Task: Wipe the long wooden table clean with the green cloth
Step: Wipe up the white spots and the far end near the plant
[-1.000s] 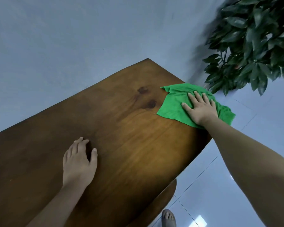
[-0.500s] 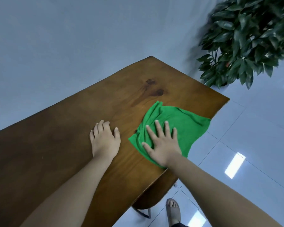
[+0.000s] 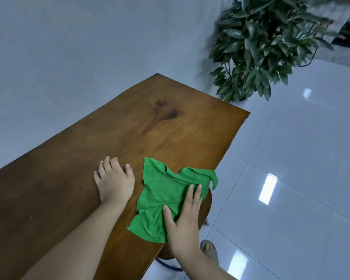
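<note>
The long wooden table [image 3: 129, 138] runs from the lower left to a far end near the plant, with two dark knots in its grain. The green cloth [image 3: 162, 197] lies crumpled at the table's near right edge, one corner hanging over it. My right hand [image 3: 184, 225] presses flat on the cloth's right side, fingers spread over it. My left hand [image 3: 114, 182] rests palm down on the bare wood just left of the cloth, fingers apart, holding nothing.
A leafy potted plant [image 3: 261, 47] stands on the floor beyond the table's far end. A round wooden stool [image 3: 205, 207] sits under the table's right edge, my sandalled foot [image 3: 209, 249] beside it. Glossy white floor tiles [image 3: 291, 178] spread to the right; a pale wall [image 3: 69, 47] runs along the left.
My right hand has dragged the cloth from the table's far end back along the right edge toward me. My left hand slid forward and now sits beside the cloth.
</note>
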